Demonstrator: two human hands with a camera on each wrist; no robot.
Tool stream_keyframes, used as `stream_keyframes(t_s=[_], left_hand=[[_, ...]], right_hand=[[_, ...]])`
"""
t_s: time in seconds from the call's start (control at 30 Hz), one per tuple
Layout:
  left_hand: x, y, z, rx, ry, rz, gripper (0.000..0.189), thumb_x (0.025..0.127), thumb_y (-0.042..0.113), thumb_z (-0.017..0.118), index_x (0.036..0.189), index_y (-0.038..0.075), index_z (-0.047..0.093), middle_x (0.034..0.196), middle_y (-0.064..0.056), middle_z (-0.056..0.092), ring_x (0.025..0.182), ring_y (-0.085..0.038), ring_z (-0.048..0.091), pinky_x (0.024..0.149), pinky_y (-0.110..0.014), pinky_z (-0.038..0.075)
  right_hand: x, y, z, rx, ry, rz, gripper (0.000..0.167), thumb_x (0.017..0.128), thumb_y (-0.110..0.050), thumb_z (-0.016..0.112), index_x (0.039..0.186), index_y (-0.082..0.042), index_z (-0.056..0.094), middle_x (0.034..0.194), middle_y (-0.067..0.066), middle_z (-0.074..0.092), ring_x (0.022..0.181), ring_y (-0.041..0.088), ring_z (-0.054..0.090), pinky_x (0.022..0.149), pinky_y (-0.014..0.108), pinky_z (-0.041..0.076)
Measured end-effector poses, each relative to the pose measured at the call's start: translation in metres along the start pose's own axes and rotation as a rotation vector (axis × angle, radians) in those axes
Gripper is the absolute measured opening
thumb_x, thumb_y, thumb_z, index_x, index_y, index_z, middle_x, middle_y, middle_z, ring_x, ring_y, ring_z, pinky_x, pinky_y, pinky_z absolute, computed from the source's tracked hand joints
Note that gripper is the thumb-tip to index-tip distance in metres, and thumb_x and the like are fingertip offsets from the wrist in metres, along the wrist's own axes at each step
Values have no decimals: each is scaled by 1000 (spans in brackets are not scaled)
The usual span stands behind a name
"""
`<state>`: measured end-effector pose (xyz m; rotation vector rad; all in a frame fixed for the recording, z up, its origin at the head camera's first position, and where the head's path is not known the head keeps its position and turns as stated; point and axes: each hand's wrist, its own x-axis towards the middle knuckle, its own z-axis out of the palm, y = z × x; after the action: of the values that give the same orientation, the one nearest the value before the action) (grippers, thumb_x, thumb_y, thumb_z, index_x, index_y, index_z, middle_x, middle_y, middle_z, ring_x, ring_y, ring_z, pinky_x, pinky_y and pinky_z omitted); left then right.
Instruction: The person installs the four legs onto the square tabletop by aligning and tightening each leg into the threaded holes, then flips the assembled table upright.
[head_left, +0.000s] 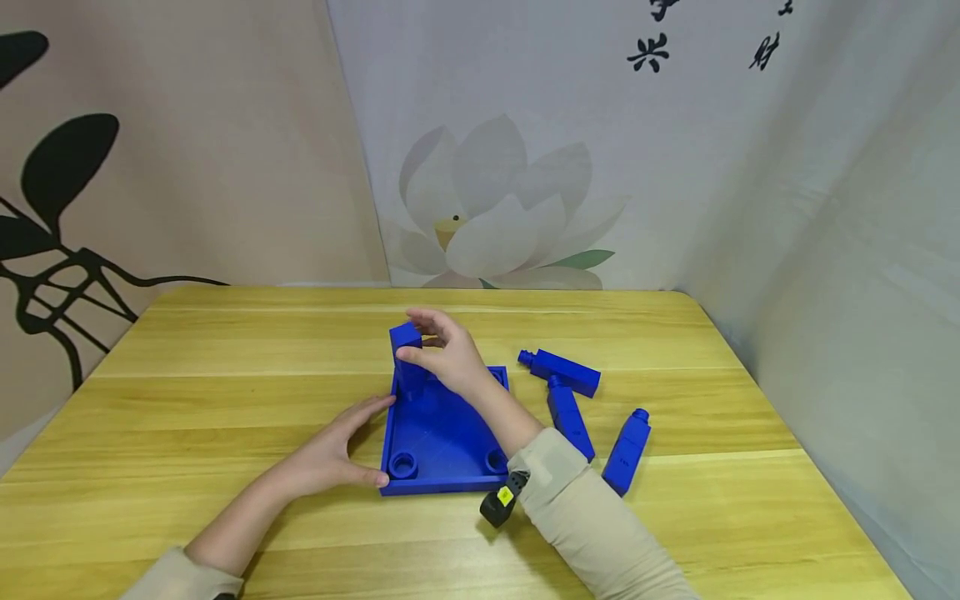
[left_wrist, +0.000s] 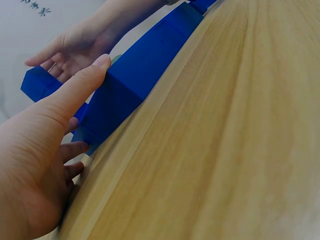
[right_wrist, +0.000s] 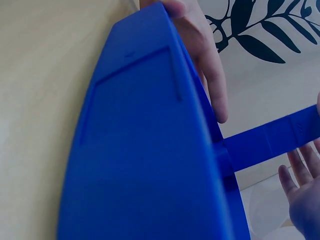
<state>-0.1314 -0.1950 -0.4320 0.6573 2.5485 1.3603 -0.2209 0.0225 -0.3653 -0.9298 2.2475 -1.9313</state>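
Observation:
A shallow blue square tray (head_left: 450,433) with raised rims and round corner sockets (head_left: 403,466) lies on the table. In its far left corner a square blue post (head_left: 405,336) stands upright. The right hand (head_left: 453,358) holds the post near its top, thumb on one side and fingers on the other; the right wrist view shows the post (right_wrist: 270,143) rising from the tray's rim. Along the tray's left side, the left hand (head_left: 330,458) rests with its thumb at the near left corner and a straight index finger against the wall. The right forearm hides part of the tray's right side.
To the right lie several loose blue posts with knobbed ends: one farther back (head_left: 564,372), one touching it (head_left: 570,421), and another nearer (head_left: 627,452). The wooden table (head_left: 247,367) ends at a printed cloth backdrop (head_left: 525,167). A black wrist camera (head_left: 498,504) hangs at the right cuff.

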Motion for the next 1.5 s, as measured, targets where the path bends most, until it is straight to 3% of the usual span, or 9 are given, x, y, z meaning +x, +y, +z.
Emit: stream_keyframes(t_s=[0.17,0.37,0.53,0.77,1.5], left_hand=[[0,1,0,7,2,-5,102,67,43,85,150,15,33,152,-21,26,138,-42,21,104,-66,20],[-1,0,0,5,8,8,102,67,42,86,149,13,33,151,-21,27,137,-42,21,104,-66,20],[-1,-1,0,4,10,17,101,67,41,86,149,14,33,151,-20,27,137,-42,22,104,-66,20],[-1,-2,0,5,7,20,101,68,40,86,149,14,33,151,-21,27,137,-43,21,104,-66,20],[1,-1,0,-29,-14,-2,100,70,39,85,150,14,31,152,-18,27,138,-41,21,106,-63,22]], right_hand=[[4,15,-4,-21,-60,-41,47,94,-7,62,138,-2,48,132,12,55,119,18,52,99,37,42],[5,14,-7,-16,-99,-54,45,96,-8,58,139,0,47,133,15,54,118,23,53,101,44,40],[4,6,-7,-16,-106,-53,41,96,-3,55,136,5,48,134,19,53,120,28,52,101,40,40],[-4,-20,-6,-6,-79,-40,36,95,1,55,130,10,51,128,26,54,119,32,52,101,47,39],[-6,-18,1,-10,32,-31,33,90,-2,65,118,11,55,108,26,62,101,36,58,91,43,47]])
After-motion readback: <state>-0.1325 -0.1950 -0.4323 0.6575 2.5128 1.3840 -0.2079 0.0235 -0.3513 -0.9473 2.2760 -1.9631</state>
